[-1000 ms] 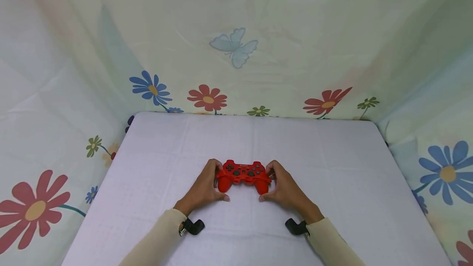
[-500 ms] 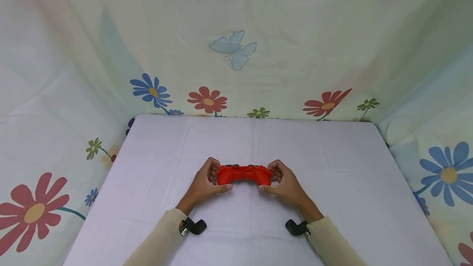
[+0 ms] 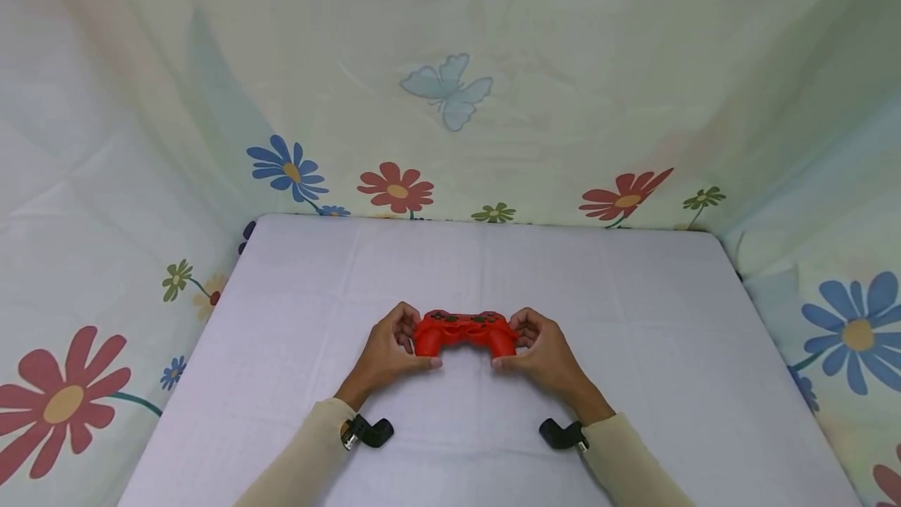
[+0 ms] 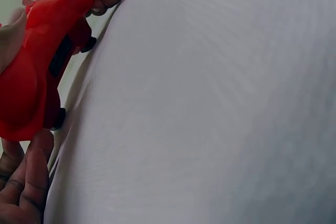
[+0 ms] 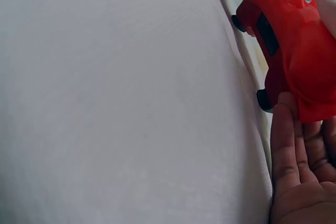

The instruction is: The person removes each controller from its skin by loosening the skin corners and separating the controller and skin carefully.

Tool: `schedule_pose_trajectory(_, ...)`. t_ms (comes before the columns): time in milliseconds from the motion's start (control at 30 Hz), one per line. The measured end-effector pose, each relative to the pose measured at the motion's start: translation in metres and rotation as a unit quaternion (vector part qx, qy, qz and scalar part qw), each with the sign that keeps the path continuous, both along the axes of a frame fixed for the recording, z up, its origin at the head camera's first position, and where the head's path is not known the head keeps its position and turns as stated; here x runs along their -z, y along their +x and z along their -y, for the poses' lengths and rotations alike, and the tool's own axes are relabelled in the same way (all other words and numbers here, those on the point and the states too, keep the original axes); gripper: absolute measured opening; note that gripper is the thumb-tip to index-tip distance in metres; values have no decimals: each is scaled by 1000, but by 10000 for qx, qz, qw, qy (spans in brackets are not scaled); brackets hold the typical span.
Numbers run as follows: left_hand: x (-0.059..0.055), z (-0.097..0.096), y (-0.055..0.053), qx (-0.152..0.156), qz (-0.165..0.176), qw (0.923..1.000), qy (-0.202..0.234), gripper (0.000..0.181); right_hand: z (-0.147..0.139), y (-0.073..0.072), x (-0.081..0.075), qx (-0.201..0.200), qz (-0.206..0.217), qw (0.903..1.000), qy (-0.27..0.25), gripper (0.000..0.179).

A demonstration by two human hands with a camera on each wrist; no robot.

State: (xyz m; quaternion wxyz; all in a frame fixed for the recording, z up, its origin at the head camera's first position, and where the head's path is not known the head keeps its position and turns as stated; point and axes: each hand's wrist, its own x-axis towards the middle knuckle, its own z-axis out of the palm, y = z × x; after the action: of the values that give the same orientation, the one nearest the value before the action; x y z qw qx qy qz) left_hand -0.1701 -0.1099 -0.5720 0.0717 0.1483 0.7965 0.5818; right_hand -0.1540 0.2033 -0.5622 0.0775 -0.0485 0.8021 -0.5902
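A red game controller (image 3: 464, 327) with dark buttons and sticks is held level between both hands over the white-covered table, its handles toward me. My left hand (image 3: 385, 350) pinches its left end, thumb at the left handle and fingers curled behind. On the other end, my right hand (image 3: 547, 352) grips in a mirrored way, thumb near the right handle. In the left wrist view the controller (image 4: 39, 61) shows its dark label and black triggers, with left-hand fingers (image 4: 35, 177) against its side. The right wrist view has fingers (image 5: 283, 140) touching the controller (image 5: 299, 45) likewise.
White cloth covers the table (image 3: 605, 280), whose far edge meets a hanging curtain (image 3: 563, 84) printed with flowers and a butterfly. More curtain hangs at both sides. Each wrist carries a small black camera, one on the left (image 3: 373, 432) and one on the right (image 3: 561, 434).
The controller's button face was turned up toward me, then tipped until nearly edge-on. Now it has tilted back slightly, showing some buttons. Both hands kept hold and stayed in nearly the same place.
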Motion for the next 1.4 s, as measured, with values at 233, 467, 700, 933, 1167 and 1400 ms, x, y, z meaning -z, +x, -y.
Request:
schedule_pose_trajectory(233, 1, 0, 2, -5, -23, 10000, 72, 59, -2, 1, 3, -5, -359, 9993, -52, 56)
schedule_pose_trajectory(467, 0, 0, 3, -21, -73, 9999, -83, 55, -3, 1, 6, -45, -503, 9987, -117, 54)
schedule_pose_trajectory(700, 2, 0, 4, -13, -206, 9995, -246, 53, -4, 2, 8, -10, -564, 9984, -99, 50)
schedule_pose_trajectory(933, 4, -3, 2, -110, -340, 9991, -236, 59, -2, 2, 6, 264, -316, 9991, -58, 54)
schedule_pose_trajectory(1167, 6, -4, -2, -412, -358, 9983, -200, 68, 2, 3, 4, 596, -35, 9980, 188, 57)
schedule_pose_trajectory(1400, 8, -4, -2, -447, -447, 9980, -59, 59, 1, 2, 2, 559, 74, 9984, 79, 55)
